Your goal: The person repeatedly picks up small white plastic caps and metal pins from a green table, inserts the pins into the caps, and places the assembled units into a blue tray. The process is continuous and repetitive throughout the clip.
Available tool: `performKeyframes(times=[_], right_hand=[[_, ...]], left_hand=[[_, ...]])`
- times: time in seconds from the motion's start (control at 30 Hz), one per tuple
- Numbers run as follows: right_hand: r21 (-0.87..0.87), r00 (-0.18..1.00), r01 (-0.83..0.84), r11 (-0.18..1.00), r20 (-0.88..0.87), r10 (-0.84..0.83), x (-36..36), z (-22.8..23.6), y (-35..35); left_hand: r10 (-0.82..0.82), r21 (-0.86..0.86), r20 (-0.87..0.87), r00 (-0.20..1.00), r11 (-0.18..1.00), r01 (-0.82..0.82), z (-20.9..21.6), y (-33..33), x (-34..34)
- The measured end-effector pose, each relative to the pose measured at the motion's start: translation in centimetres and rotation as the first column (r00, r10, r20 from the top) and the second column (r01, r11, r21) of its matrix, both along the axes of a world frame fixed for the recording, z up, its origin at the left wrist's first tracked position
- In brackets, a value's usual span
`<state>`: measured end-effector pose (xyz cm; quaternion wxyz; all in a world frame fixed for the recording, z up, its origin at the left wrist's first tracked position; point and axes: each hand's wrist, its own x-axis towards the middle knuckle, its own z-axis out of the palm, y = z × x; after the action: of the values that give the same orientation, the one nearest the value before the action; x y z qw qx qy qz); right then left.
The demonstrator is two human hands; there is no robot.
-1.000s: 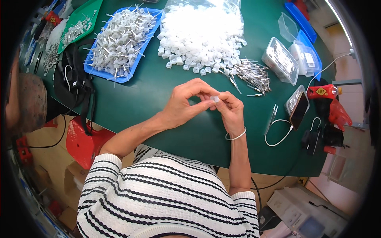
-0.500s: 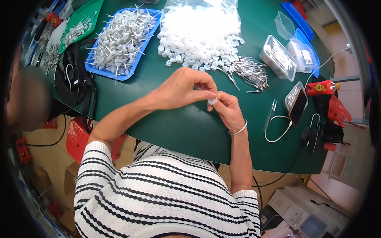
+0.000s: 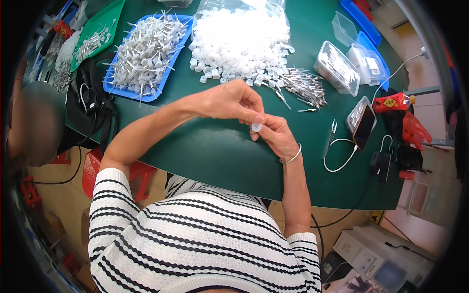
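Note:
My right hand (image 3: 279,138) pinches a small round white plastic cap (image 3: 256,127) between thumb and fingers, above the near part of the table. Just above it, the thumb and fingertips of my left hand (image 3: 238,104) are closed and meet the cap's upper edge. Whatever else those left fingertips may grip is hidden. Beyond my hands lies a large heap of white caps (image 3: 239,44), spilling from a clear plastic bag. At its right edge is a pile of thin metal pins (image 3: 305,87).
A blue tray (image 3: 155,93) at the left holds many caps with metal pins in them. Behind it is a green tray (image 3: 115,19). To the right are a clear plastic box (image 3: 337,68), a phone (image 3: 362,132) on a cable, and tweezers (image 3: 332,133). Another person's arm shows at far left.
The whole view has shifted slightly. Both hands stay together at the cap, and the cap's round face shows more fully now.

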<state>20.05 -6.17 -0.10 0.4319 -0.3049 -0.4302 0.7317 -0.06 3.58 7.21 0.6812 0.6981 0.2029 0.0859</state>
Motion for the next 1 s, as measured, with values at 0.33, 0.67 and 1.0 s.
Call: performKeyframes(times=[0.33, 0.67, 1.0], right_hand=[[0.783, 0.042, 0.095, 0.615, 0.614, -0.788, 2.9, 1.5, 1.4], [0.678, -0.175, -0.077, 0.731, 0.712, -0.68, 2.1, 1.4, 1.2], [0.655, 0.261, 0.19, 0.731, 0.685, -0.681, -1.7, 5.7, -1.0]], left_hand=[[0.743, 0.645, 0.298, 0.599, 0.306, -0.7, 2.3, 1.7, -10.7], [0.794, 0.899, 0.388, 0.467, -0.215, -0.381, 0.0, 9.4, -21.8], [0.687, 0.593, 0.382, 0.618, 0.331, -0.734, -0.2, -0.2, -9.6]])
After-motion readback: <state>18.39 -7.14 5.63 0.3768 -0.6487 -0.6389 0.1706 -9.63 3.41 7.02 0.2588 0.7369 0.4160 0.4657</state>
